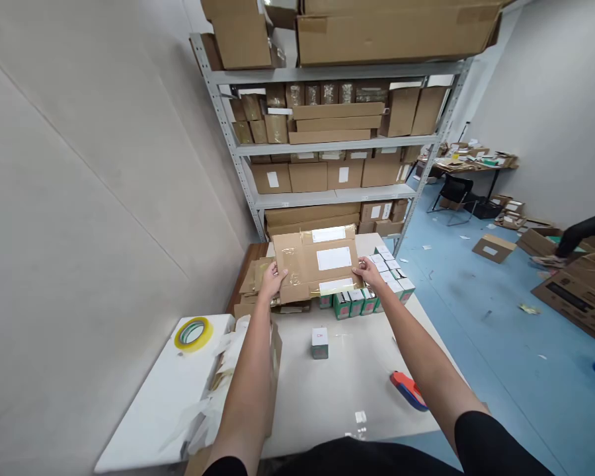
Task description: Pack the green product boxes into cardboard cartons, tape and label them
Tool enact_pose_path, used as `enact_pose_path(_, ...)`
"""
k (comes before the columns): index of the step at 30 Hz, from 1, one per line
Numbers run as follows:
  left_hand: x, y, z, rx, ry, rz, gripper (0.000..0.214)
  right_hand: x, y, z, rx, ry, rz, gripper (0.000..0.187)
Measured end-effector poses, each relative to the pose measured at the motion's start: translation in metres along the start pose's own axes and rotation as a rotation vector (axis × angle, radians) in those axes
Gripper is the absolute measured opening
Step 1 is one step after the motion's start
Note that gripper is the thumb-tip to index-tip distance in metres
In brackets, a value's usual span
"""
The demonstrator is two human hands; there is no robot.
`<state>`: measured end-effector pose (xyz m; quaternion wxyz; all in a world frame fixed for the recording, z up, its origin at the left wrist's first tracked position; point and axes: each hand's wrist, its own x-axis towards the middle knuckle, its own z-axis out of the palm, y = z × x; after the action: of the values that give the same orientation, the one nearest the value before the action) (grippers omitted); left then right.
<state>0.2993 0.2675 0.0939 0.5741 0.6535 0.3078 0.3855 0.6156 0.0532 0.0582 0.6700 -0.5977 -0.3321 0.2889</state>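
Note:
Both my hands hold a flattened brown cardboard box (313, 263) with white labels and clear tape, lifted above the far part of the white table (347, 383). My left hand (272, 280) grips its left edge, fingers closed round it. My right hand (368, 271) grips its right edge. Beneath and behind the cardboard stand several small green-and-white boxes (371, 297) in rows. One small green-and-white box (320, 343) stands alone in the table's middle.
A roll of yellow tape (194, 332) lies on a white surface at left. A red and blue tool (407, 389) lies near the table's right edge. A metal shelf (327, 145) full of cartons stands behind. Flattened cardboard (250, 277) is stacked at far left. Another person's legs (580, 235) are at right.

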Motion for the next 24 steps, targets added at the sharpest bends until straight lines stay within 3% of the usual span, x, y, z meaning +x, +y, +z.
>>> enact_pose_path(6, -0.057, -0.013, 0.075, 0.035, 0.038, -0.021, 0.055, -0.067, 0.001, -0.078, -0.064, 0.050, -0.033, 0.047)
enact_pose_path(11, -0.121, -0.034, 0.115, 0.019, 0.111, -0.035, 0.048, -0.128, 0.021, -0.124, 0.027, 0.001, 0.007, 0.049)
enact_pose_path(17, -0.210, -0.066, 0.126, 0.091, 0.246, 0.016, 0.055, -0.197, 0.066, -0.146, 0.023, -0.116, 0.102, 0.050)
enact_pose_path(21, -0.266, -0.096, 0.121, 0.155, 0.307, -0.073, 0.054, -0.234, 0.107, -0.142, -0.124, -0.162, 0.160, 0.041)
enact_pose_path(24, -0.299, -0.119, 0.115, 0.216, 0.315, -0.148, 0.048, -0.256, 0.137, -0.134, -0.290, -0.114, 0.200, 0.031)
